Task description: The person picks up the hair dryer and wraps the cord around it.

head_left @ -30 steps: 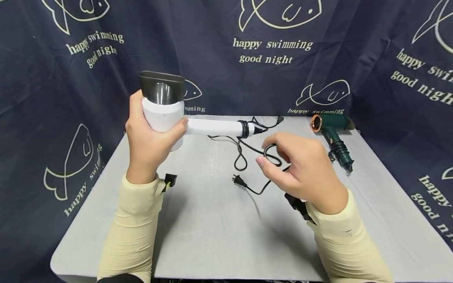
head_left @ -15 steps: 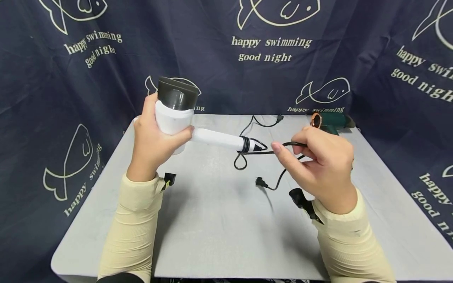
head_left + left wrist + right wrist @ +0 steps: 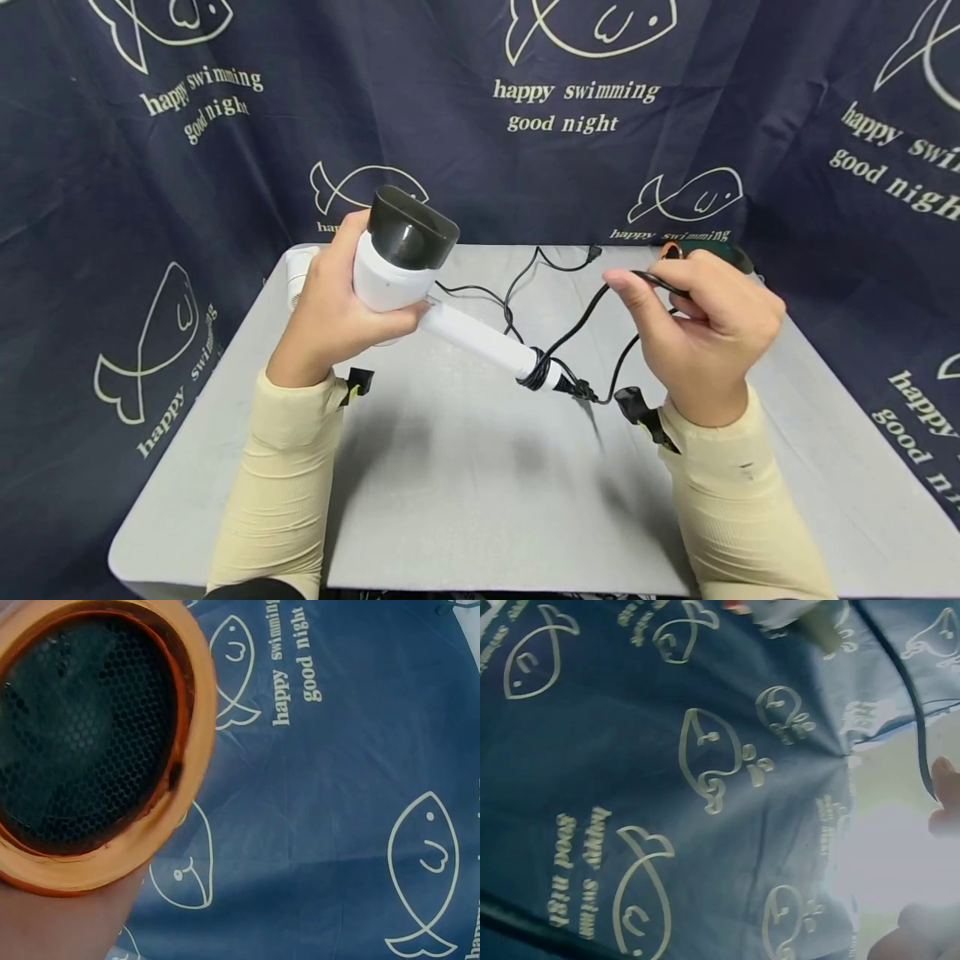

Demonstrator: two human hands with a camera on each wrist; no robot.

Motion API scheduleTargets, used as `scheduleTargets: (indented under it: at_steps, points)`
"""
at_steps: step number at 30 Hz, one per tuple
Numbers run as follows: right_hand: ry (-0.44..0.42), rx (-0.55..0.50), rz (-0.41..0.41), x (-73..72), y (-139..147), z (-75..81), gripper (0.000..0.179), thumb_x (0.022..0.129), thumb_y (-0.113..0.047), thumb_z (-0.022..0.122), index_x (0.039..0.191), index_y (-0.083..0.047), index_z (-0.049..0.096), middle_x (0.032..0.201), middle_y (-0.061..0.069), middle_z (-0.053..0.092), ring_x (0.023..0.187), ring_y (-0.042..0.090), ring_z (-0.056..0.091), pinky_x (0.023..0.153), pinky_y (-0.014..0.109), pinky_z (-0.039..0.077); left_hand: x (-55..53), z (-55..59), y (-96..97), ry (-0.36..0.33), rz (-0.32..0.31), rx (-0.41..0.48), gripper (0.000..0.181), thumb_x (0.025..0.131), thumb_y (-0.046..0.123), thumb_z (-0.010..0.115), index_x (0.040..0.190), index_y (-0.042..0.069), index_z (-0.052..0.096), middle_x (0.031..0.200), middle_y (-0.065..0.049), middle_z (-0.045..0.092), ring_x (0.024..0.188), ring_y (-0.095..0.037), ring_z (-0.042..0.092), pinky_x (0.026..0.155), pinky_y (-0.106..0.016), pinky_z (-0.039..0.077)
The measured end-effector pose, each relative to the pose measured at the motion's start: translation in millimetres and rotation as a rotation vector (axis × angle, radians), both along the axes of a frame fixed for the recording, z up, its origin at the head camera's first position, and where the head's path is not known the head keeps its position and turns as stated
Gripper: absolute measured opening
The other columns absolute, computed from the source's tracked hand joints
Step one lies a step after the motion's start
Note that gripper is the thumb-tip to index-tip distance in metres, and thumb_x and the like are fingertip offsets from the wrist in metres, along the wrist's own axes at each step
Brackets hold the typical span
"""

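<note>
In the head view my left hand grips the barrel of a white hair dryer. Its flat black nozzle tilts up, and the white handle slants down to the right. Black cord is wound around the handle's end. My right hand pinches a stretch of that cord to the right of the handle. The plug hangs by the handle's tip. The left wrist view is partly filled by a honeycomb grille with a copper rim. At the right wrist view's edge, fingertips hold the cord.
A green hair dryer lies at the back right, mostly behind my right hand. Behind my left hand, a white vented object stands at the table's back left corner. A loose black cord with a plug lies along the back.
The hair dryer has moved right and tipped, so its handle now points down to the right. My right hand has drawn the cord rightward and up; its plug swung toward the handle's tip.
</note>
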State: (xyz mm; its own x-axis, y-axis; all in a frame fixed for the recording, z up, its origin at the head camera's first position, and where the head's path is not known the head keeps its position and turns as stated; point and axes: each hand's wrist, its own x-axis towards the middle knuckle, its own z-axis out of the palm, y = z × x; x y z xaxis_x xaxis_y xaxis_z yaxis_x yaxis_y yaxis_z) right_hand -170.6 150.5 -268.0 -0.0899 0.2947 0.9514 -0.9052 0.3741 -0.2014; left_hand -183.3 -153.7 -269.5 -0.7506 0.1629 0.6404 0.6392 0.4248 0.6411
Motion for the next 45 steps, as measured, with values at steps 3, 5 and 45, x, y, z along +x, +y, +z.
scheduleTargets:
  at_steps: [3,5,45]
  points:
    - [-0.056,0.005,-0.018,-8.2,2.3,-2.9,0.048,0.072,-0.033,0.095,0.06,0.005,0.07,0.051,0.004,0.03,0.057,0.003,0.023,0.06,0.015,0.016,2.4,1.1,0.7,0.025,-0.043,0.02,0.078,0.06,-0.004,0.087,0.131,0.005,0.057,0.102,-0.005,0.068,0.085,-0.015,0.061,0.074,-0.03,0.05]
    - [-0.094,0.018,-0.03,-12.3,4.0,-5.1,0.042,0.073,-0.028,0.095,0.062,0.005,0.072,0.052,0.004,0.03,0.057,0.002,0.024,0.061,0.014,0.018,2.7,1.3,0.4,0.037,-0.083,0.046,0.078,0.059,-0.004,0.086,0.13,0.003,0.057,0.104,-0.005,0.068,0.088,-0.016,0.061,0.077,-0.03,0.05]
    - [-0.648,0.78,-0.035,-27.2,-5.0,-40.5,0.026,0.101,-0.033,0.068,0.077,-0.023,0.073,0.058,-0.013,0.05,0.051,0.005,0.037,0.051,0.022,0.034,-3.3,9.7,4.5,0.42,-0.039,0.809,0.072,0.06,0.0,0.082,0.125,-0.004,0.053,0.115,-0.019,0.067,0.105,-0.038,0.064,0.096,-0.042,0.054]
